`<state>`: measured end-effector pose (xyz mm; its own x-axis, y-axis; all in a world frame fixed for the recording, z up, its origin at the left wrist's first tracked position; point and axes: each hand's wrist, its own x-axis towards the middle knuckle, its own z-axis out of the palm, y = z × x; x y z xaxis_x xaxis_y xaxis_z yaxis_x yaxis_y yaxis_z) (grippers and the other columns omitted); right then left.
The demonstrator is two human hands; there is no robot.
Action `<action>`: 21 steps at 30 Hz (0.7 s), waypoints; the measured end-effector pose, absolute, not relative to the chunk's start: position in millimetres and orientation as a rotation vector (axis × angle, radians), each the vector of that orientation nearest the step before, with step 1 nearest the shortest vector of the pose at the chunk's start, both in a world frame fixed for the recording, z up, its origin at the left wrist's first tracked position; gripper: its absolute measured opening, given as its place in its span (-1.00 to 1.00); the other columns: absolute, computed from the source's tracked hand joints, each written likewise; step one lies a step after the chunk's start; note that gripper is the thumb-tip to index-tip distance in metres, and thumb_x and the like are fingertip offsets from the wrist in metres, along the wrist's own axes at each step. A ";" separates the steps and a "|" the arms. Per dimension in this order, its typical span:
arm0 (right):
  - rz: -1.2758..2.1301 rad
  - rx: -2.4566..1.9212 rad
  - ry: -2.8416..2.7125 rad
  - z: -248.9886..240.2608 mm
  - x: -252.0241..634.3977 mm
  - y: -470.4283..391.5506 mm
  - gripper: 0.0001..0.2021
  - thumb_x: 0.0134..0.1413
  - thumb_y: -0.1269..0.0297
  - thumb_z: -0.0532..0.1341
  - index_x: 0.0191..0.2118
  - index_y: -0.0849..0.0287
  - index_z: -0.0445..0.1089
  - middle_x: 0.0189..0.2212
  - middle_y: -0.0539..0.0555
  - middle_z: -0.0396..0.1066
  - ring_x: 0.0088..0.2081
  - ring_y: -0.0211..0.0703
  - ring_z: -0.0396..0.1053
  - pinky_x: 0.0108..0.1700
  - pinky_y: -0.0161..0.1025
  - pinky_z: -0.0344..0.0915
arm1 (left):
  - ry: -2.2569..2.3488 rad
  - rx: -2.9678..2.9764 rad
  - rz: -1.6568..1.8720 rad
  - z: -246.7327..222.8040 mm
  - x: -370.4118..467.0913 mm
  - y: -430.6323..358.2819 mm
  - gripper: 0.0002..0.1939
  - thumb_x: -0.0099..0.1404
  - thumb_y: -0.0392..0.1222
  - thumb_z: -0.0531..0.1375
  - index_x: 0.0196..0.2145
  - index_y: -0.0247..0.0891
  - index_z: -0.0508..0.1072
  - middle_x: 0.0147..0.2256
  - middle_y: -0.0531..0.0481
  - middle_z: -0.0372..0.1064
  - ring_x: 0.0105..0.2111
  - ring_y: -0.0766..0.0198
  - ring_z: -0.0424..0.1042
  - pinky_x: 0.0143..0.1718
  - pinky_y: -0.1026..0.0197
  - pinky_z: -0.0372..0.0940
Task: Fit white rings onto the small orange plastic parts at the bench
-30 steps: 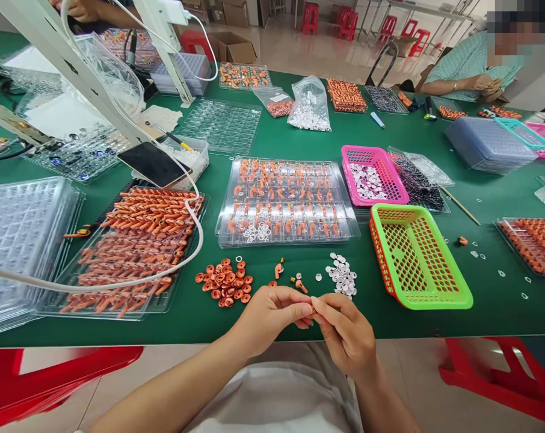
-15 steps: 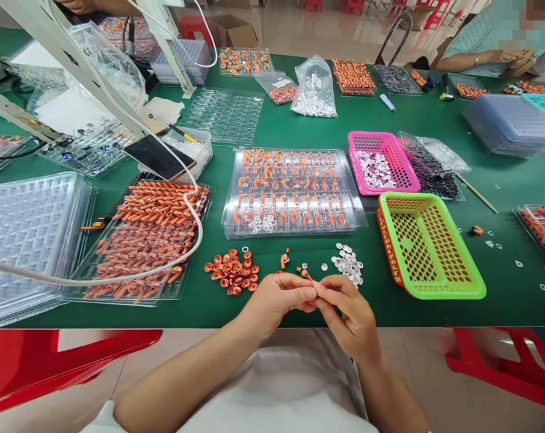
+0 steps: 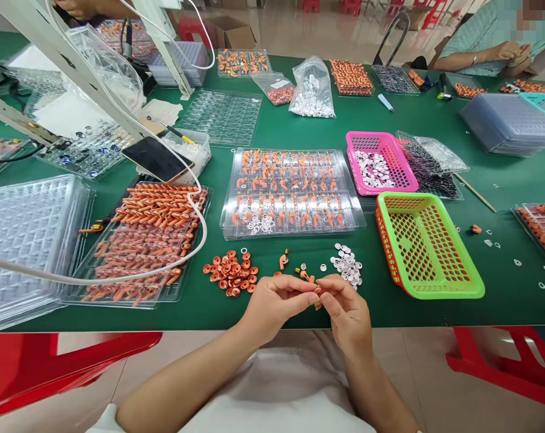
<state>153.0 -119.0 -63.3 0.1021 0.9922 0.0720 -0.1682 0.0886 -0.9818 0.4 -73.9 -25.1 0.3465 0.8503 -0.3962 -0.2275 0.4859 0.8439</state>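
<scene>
My left hand (image 3: 279, 304) and my right hand (image 3: 348, 313) meet at the table's front edge, both with fingers pinched on a small orange earbud part (image 3: 317, 290). Fingertips cover most of it. Just beyond them lie an orange stem piece with a yellow end (image 3: 305, 274) and a similar curved piece (image 3: 283, 260). Left of my hands is a heap of round orange caps (image 3: 231, 273). To the right sits a pile of white discs (image 3: 347, 264), with a single disc (image 3: 323, 267) apart from it.
A clear tray of orange curved pieces (image 3: 293, 192) lies ahead. Green (image 3: 457, 282) and pink (image 3: 351, 156) baskets stand to the right. At left are a tray of orange stems (image 3: 150, 222), a phone (image 3: 157, 157) and a white cable (image 3: 203, 231) crossing over. A co-worker's hands (image 3: 509, 54) are across the table.
My fingers have shifted on the small part. The right thumb and fingers have opened slightly around it, so more orange shows between the hands.
</scene>
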 end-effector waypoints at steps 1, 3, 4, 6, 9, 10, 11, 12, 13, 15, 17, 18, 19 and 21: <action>1.181 -1.061 -1.035 -65.3 152.3 -119.6 -0.87 0.22 0.27 0.24 -0.14 0.10 0.48 -0.30 0.06 0.35 -0.36 -0.24 0.37 -0.38 -0.29 0.43 | 0.956 0.824 0.823 -23.3 0.0 -74.5 -0.86 0.01 -0.20 0.45 -0.43 -0.25 0.63 -0.42 -0.05 0.58 -0.40 0.20 0.53 -0.26 0.15 0.45; 1.211 -1.044 -1.027 -68.1 151.7 -121.1 -0.88 0.22 0.27 0.24 -0.18 0.11 0.50 -0.32 0.05 0.34 -0.38 -0.25 0.35 -0.41 -0.31 0.40 | 0.920 0.945 0.869 -20.2 -1.1 -75.2 -0.92 0.08 -0.23 0.41 -0.41 -0.22 0.64 -0.42 -0.04 0.58 -0.41 0.21 0.53 -0.28 0.16 0.44; 1.218 -1.034 -1.023 -68.9 151.8 -121.8 -0.88 0.22 0.27 0.24 -0.18 0.10 0.51 -0.32 0.05 0.34 -0.37 -0.24 0.35 -0.41 -0.31 0.40 | 0.906 1.015 0.885 -19.1 -1.7 -75.4 -0.94 0.11 -0.24 0.39 -0.39 -0.21 0.64 -0.42 -0.04 0.57 -0.41 0.21 0.53 -0.28 0.16 0.43; 1.218 -1.015 -1.009 -69.5 152.0 -122.9 -0.87 0.21 0.28 0.25 -0.15 0.07 0.52 -0.31 0.05 0.33 -0.36 -0.24 0.35 -0.42 -0.30 0.39 | 0.899 1.153 0.910 -17.8 -3.2 -75.7 -0.95 0.14 -0.27 0.37 -0.37 -0.22 0.64 -0.41 -0.06 0.57 -0.39 0.19 0.53 -0.27 0.15 0.43; 1.215 -0.994 -1.001 -68.8 152.5 -123.9 -0.85 0.21 0.32 0.25 -0.13 0.02 0.53 -0.29 0.05 0.33 -0.34 -0.24 0.36 -0.41 -0.31 0.38 | 0.905 1.294 0.916 -18.0 -5.9 -77.1 -0.96 0.17 -0.28 0.34 -0.36 -0.25 0.61 -0.39 -0.10 0.57 -0.35 0.16 0.55 -0.24 0.14 0.44; 1.217 -0.990 -0.998 -68.4 152.7 -124.1 -0.84 0.21 0.33 0.26 -0.12 0.00 0.54 -0.29 0.05 0.32 -0.33 -0.24 0.36 -0.41 -0.30 0.38 | 0.908 1.321 0.911 -18.4 -6.8 -77.9 -0.96 0.18 -0.28 0.33 -0.36 -0.25 0.60 -0.38 -0.10 0.57 -0.33 0.16 0.55 -0.23 0.15 0.44; 1.219 -0.989 -0.995 -68.1 152.9 -124.3 -0.83 0.20 0.33 0.27 -0.13 -0.02 0.54 -0.29 0.04 0.32 -0.32 -0.23 0.36 -0.40 -0.30 0.38 | 0.912 1.338 0.901 -19.0 -7.7 -78.8 -0.97 0.19 -0.28 0.33 -0.35 -0.25 0.58 -0.36 -0.11 0.57 -0.32 0.17 0.55 -0.23 0.16 0.44; 1.222 -0.989 -0.989 -67.8 153.0 -124.5 -0.83 0.19 0.34 0.28 -0.13 -0.04 0.54 -0.29 0.04 0.32 -0.31 -0.22 0.36 -0.39 -0.30 0.38 | 0.916 1.350 0.888 -19.7 -8.4 -79.8 -0.96 0.20 -0.28 0.32 -0.34 -0.25 0.56 -0.35 -0.10 0.57 -0.31 0.18 0.55 -0.22 0.17 0.45; 1.225 -0.990 -0.983 -67.7 153.2 -124.6 -0.82 0.18 0.34 0.29 -0.13 -0.05 0.55 -0.29 0.04 0.32 -0.29 -0.21 0.37 -0.39 -0.30 0.39 | 0.922 1.352 0.879 -20.5 -8.9 -80.7 -0.95 0.21 -0.27 0.32 -0.33 -0.26 0.54 -0.33 -0.10 0.57 -0.31 0.19 0.55 -0.21 0.18 0.45; 1.225 -0.988 -0.976 -67.8 153.7 -125.1 -0.82 0.16 0.36 0.30 -0.14 -0.05 0.55 -0.29 0.03 0.32 -0.28 -0.21 0.37 -0.38 -0.30 0.38 | 0.928 1.334 0.872 -21.8 -9.4 -82.3 -0.91 0.22 -0.27 0.32 -0.30 -0.25 0.48 -0.31 -0.08 0.56 -0.29 0.22 0.55 -0.19 0.21 0.45; 1.215 -0.985 -0.986 -68.1 154.3 -125.6 -0.81 0.15 0.39 0.30 -0.15 -0.04 0.55 -0.30 0.03 0.32 -0.29 -0.22 0.35 -0.38 -0.32 0.36 | 0.922 1.304 0.874 -22.7 -9.1 -83.3 -0.87 0.22 -0.27 0.32 -0.29 -0.25 0.44 -0.31 -0.06 0.55 -0.28 0.25 0.56 -0.18 0.23 0.46; 1.203 -0.986 -0.999 -68.1 154.6 -125.8 -0.80 0.15 0.40 0.30 -0.15 -0.04 0.55 -0.31 0.02 0.31 -0.29 -0.23 0.35 -0.38 -0.33 0.36 | 0.919 1.291 0.877 -23.0 -8.9 -83.6 -0.86 0.22 -0.27 0.32 -0.29 -0.25 0.42 -0.31 -0.05 0.55 -0.27 0.26 0.56 -0.17 0.24 0.46; 1.185 -0.990 -1.015 -68.0 154.9 -126.0 -0.80 0.16 0.42 0.29 -0.15 -0.03 0.55 -0.31 0.02 0.31 -0.29 -0.24 0.34 -0.38 -0.33 0.35 | 0.917 1.279 0.877 -23.3 -8.5 -83.8 -0.86 0.22 -0.27 0.31 -0.29 -0.25 0.40 -0.31 -0.05 0.55 -0.27 0.26 0.56 -0.17 0.25 0.46; 1.147 -1.011 -1.051 -66.9 155.5 -126.2 -0.79 0.17 0.44 0.28 -0.15 -0.01 0.54 -0.32 0.02 0.32 -0.29 -0.24 0.34 -0.37 -0.33 0.35 | 0.919 1.257 0.879 -24.0 -7.9 -84.4 -0.86 0.23 -0.29 0.31 -0.30 -0.26 0.40 -0.30 -0.04 0.55 -0.26 0.27 0.57 -0.16 0.26 0.46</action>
<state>155.5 -126.2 -66.9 0.0991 0.9887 0.1122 -0.1980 0.1301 -0.9715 -7.9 -84.4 -24.0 0.3851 0.9192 -0.0820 -0.0408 0.1058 0.9936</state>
